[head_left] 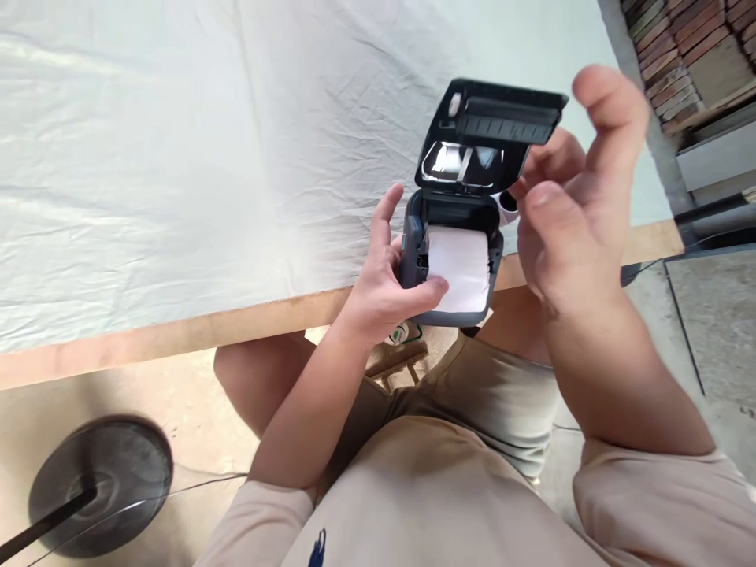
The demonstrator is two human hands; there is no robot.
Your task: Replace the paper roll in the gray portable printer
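A dark grey portable receipt printer (494, 291) is held over the table's front edge, its lid (508, 118) swung up. Inside lies a white paper roll (464, 260). My left hand (390, 287) grips the printer from the left, with its thumb over the paper and its fingers along the side. At the lid's right side is my right hand (582, 197), index finger raised and thumb apart. Its other fingers are curled and partly hidden near the lid's edge; whether they touch it I cannot tell. A white round thing with a dark hole (508, 206) shows partly behind the printer.
A creased white cloth (177, 173) covers the table, which has a wooden front edge (177, 342). On the floor at lower left stands a round black base with a pole (118, 488). Stacked bricks (685, 47) are at upper right. My legs are under the table edge.
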